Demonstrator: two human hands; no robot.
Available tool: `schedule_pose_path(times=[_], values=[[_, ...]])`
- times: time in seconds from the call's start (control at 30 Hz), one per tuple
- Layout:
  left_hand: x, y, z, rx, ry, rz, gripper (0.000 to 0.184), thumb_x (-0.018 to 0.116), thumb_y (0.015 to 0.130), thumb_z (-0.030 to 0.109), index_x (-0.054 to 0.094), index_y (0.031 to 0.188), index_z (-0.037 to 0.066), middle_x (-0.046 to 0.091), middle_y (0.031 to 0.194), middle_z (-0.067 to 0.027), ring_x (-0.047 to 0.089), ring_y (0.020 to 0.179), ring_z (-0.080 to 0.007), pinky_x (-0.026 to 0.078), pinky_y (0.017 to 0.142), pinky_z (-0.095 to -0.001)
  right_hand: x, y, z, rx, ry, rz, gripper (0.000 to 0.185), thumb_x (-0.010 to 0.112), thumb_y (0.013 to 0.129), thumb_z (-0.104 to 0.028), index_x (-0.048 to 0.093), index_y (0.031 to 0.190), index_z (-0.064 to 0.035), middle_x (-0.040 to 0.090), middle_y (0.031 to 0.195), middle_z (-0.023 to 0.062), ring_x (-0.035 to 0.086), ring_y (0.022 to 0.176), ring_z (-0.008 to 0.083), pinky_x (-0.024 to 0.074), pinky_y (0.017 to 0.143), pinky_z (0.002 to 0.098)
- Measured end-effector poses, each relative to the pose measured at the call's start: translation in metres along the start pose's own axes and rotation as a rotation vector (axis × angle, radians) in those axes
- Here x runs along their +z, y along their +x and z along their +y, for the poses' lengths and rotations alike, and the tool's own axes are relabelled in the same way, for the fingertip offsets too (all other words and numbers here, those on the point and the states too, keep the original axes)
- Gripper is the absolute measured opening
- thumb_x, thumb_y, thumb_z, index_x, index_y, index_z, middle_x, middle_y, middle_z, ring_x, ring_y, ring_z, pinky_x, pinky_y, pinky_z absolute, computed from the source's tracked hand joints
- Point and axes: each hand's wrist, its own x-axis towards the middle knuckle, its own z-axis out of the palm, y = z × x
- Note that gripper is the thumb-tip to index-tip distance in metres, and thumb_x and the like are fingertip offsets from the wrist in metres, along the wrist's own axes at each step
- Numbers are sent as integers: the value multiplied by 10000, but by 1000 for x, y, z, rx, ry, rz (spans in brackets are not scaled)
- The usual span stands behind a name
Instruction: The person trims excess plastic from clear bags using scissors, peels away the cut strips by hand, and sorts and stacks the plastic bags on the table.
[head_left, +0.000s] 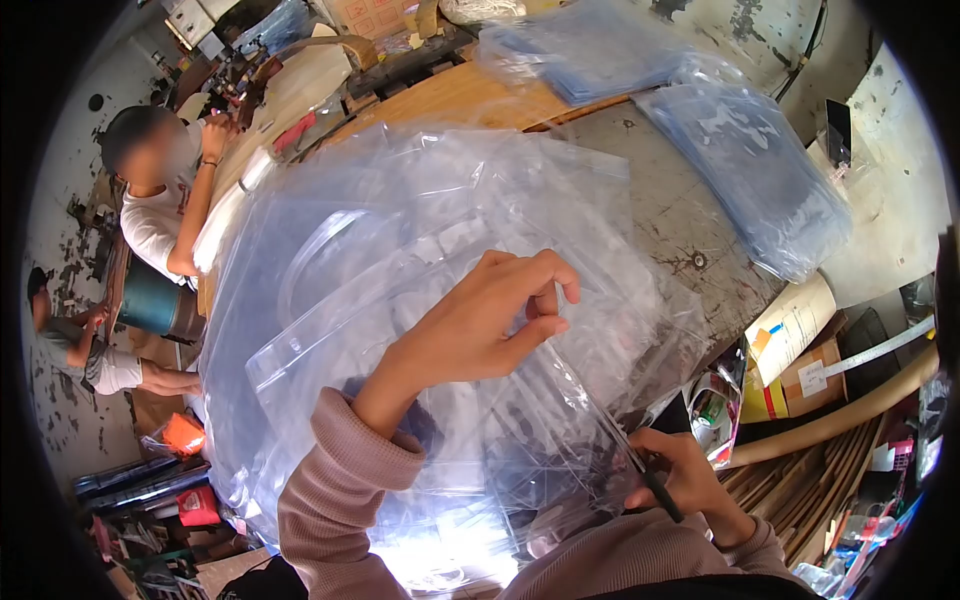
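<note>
A large heap of clear plastic sheets or bags [350,270] covers the table in front of me. Above its middle, my left hand [485,315] is bent at the wrist, fingers curled toward the thumb. A clear plastic fold [575,390] runs from under that thumb down to my right hand; the exact grip on the see-through film is hard to make out. Low on the right, near my body, my right hand [685,475] is closed around a slim black-handled tool [660,495]. Its thin end lies against the plastic, and I cannot tell its kind.
Stacked clear plastic bags [750,170] lie on the right of the table, with more plastic [600,50] behind. A cardboard box [810,380] and wooden strips [800,490] stand right. One person [155,190] sits at the table's far left; another person [85,340] is beyond.
</note>
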Motion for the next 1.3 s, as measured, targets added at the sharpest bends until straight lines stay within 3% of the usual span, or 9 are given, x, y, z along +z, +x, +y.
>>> schedule_pose_path(times=[0.43, 0.53, 0.6, 0.7, 1.07, 1.3], values=[[4, 1, -3, -57, -5, -10, 204, 638, 752, 69, 531, 921, 105, 555, 647, -9, 561, 643, -192, 375, 772, -330, 4, 0, 3, 78, -10, 92, 537, 837, 599, -303, 573, 951, 5, 450, 558, -14, 391, 529, 28, 304, 455, 206], [-2, 0, -6, -58, 98, -29, 139, 662, 755, 133, 561, 848, 108, 565, 704, -1, 565, 728, -180, 361, 853, -370, 10, -3, 15, 80, 51, 103, 521, 831, 610, -303, 573, 947, 0, 455, 562, -28, 385, 530, 17, 295, 454, 197], [-11, 1, -9, 79, 472, 60, 128, 679, 755, 197, 583, 758, 112, 562, 762, 15, 546, 811, -162, 290, 963, -418, 12, -3, 18, 75, 93, 104, 513, 827, 615, -306, 573, 943, -4, 462, 568, -35, 382, 529, 12, 292, 453, 192], [-16, 3, -7, 29, 353, 51, 147, 691, 748, 216, 590, 718, 114, 542, 779, 23, 521, 845, -149, 198, 1028, -453, 12, -1, 12, 45, 104, 123, 491, 818, 626, -314, 574, 925, -11, 471, 578, -40, 378, 526, 5, 288, 453, 183], [-14, 3, -10, 18, 274, 54, 154, 702, 734, 206, 580, 714, 114, 493, 721, 20, 455, 771, -150, 216, 935, -376, 11, -1, 9, 87, 148, 146, 592, 833, 600, -351, 484, 969, -47, 453, 526, -49, 351, 483, 7, 218, 446, 193], [-11, 3, -9, 11, 317, 48, 146, 682, 752, 224, 574, 730, 129, 515, 746, 27, 462, 793, -159, 219, 918, -379, 12, 6, -1, 112, 178, 174, 575, 833, 613, -319, 481, 968, -34, 470, 529, -38, 379, 483, 10, 239, 443, 189]])
